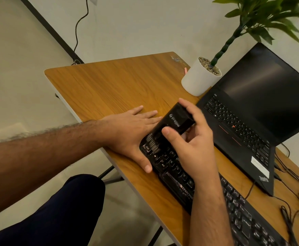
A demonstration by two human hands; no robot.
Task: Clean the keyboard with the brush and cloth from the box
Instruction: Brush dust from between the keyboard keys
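Right hand [189,139] grasps a glossy black brush [170,126] over the ZEBRONICS keyboard [180,178]; left hand [127,134] lies flat, released, on the woodgrain table [109,82].

The black Zebronics keyboard [207,189] lies flat along the near edge of the wooden desk, running diagonally. The brush [170,128] is a chunky black thing with a white logo, tilted over the keyboard's Ctrl end, bristles down on the keys.
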